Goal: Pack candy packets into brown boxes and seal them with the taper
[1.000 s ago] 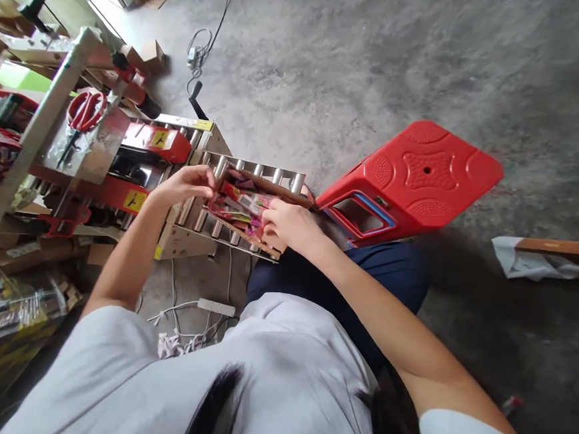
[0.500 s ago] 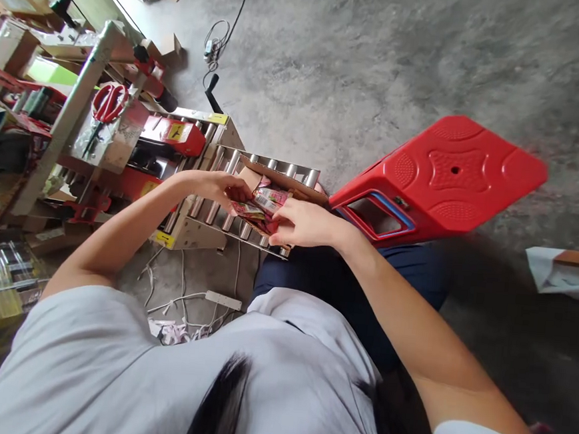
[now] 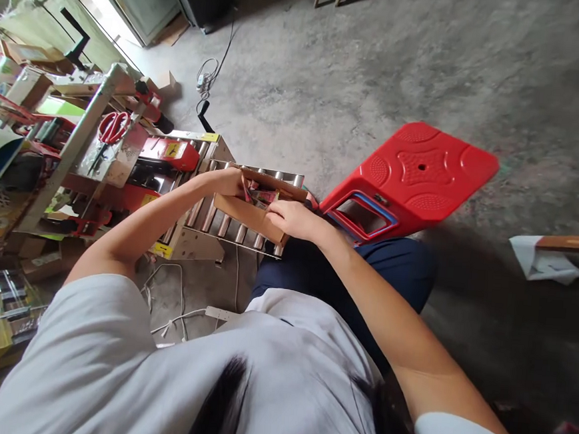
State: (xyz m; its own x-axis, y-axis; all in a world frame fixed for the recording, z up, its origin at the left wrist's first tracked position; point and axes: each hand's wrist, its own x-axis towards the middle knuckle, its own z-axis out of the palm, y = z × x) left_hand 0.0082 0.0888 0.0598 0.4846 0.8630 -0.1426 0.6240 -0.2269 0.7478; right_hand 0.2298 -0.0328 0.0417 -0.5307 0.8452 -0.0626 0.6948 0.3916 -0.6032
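Observation:
An open cardboard box (image 3: 242, 213) with pink printed packets (image 3: 265, 196) inside rests on a roller conveyor (image 3: 208, 216). My left hand (image 3: 229, 181) is bent over the box's left end, its fingertips reaching down among the packets and mostly hidden. At the box's right end, my right hand (image 3: 292, 218) has its fingers curled over the top edge of the near cardboard flap, gripping it. That flap stands up on the side toward me and covers part of the packets. The far flap is raised along the opposite side.
A red plastic stool (image 3: 423, 171) stands right of the conveyor. On the left is a red taping machine (image 3: 174, 154) with a metal frame, where red-handled scissors (image 3: 113, 127) lie. Cables and a power strip (image 3: 219, 314) are on the floor below.
The near flap has come up and now hides packets that showed before. My right hand has moved from over the packets to this flap. The view has shifted slightly.

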